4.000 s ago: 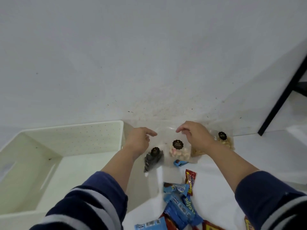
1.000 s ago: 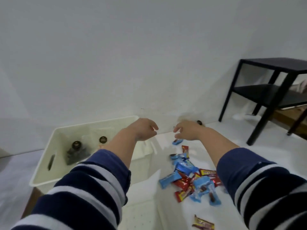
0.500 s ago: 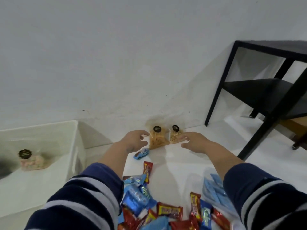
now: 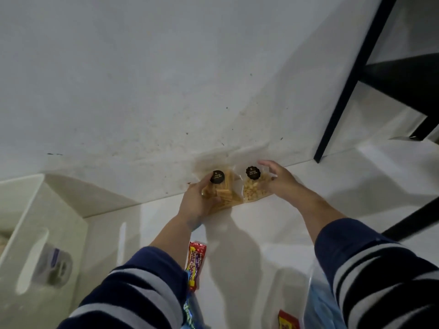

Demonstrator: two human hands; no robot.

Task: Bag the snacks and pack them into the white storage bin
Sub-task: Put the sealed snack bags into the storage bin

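Since the previous frame both hands have reached the far wall: left hand (image 4: 198, 203) grasps the stick-snack bag (image 4: 222, 192), right hand (image 4: 276, 180), fingers spread, touches the nut bag (image 4: 253, 189); next, likely lift both left into the white storage bin (image 4: 21, 210).

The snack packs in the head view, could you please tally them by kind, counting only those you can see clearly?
Clear bags with black round labels: 2, stick snacks in the left hand, nut-like pieces at the right hand
Red wrapped bars: 2
Blue wrappers, mostly hidden: uncounted
Total: 4
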